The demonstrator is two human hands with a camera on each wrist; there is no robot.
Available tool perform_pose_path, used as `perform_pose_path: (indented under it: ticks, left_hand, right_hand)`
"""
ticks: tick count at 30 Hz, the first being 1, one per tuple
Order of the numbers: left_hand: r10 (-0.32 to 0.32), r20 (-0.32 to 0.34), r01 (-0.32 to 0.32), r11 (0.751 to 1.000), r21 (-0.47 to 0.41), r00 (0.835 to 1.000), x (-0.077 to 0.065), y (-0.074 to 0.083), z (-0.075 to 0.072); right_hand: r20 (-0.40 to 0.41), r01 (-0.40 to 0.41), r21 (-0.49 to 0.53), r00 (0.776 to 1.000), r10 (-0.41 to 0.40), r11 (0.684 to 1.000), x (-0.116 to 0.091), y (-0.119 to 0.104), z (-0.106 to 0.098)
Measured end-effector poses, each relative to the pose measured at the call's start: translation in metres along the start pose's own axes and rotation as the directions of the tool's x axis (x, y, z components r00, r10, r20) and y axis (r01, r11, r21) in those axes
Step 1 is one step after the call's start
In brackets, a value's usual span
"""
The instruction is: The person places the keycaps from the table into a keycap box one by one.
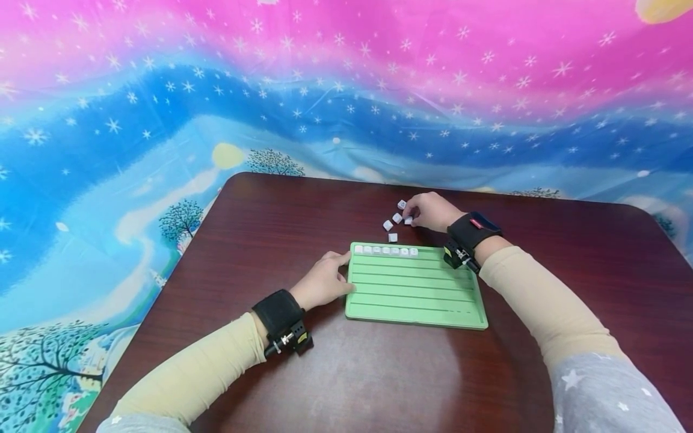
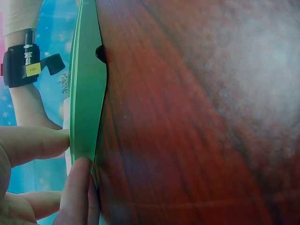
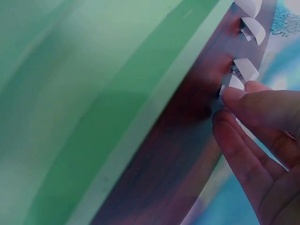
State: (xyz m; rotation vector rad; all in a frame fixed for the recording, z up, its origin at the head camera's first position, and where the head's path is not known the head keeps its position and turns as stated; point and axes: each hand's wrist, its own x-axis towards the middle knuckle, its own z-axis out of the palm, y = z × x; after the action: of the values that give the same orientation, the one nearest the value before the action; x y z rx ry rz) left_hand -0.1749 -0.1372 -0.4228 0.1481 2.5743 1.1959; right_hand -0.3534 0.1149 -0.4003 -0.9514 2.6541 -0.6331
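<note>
A green ridged tray lies on the table, its top groove partly filled by a row of white keycaps. At the tray's left edge, my left hand holds on with thumb and fingers; its fingertips press the green side wall in the left wrist view. Beyond the far edge, my right hand pinches a white keycap between thumb and fingers. That keycap is partly covered by the thumb in the right wrist view. Loose keycaps lie to the left of these fingers.
One loose keycap sits close behind the tray's far rim. The dark wooden table ends at a patterned cloth backdrop. My right forearm passes over the tray's right side.
</note>
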Motion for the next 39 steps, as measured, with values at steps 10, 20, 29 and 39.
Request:
perform_pose_path:
  ticks: [10,20,29,39]
  left_hand:
    - [-0.003,0.000,0.003,1.000,0.010,1.000,-0.0010,0.0015,-0.0009]
    - [-0.003,0.005,0.003,1.000,-0.002,1.000,-0.0017,0.0010,0.0002]
    - [0.002,-0.008,-0.002,1.000,0.005,1.000,-0.0010,0.0019,0.0001]
    - [0.014,-0.005,-0.014,1.000,-0.002,1.000,-0.0024,0.0017,-0.0004]
  right_hand:
    - [-0.006,0.020,0.004,1.000,-0.020,1.000,-0.0001,-0.0004,-0.0013]
    - [0.027,-0.023,0.006,0.999,0.023,1.000,0.0006,0.0024,0.0014]
    - [0.083,-0.033,0.019,0.996,0.032,0.999,0.0007,-0.0022,-0.0032]
    - [0.093,-0.028,-0.001,0.995,0.028,1.000,0.0016,-0.0042,-0.0009]
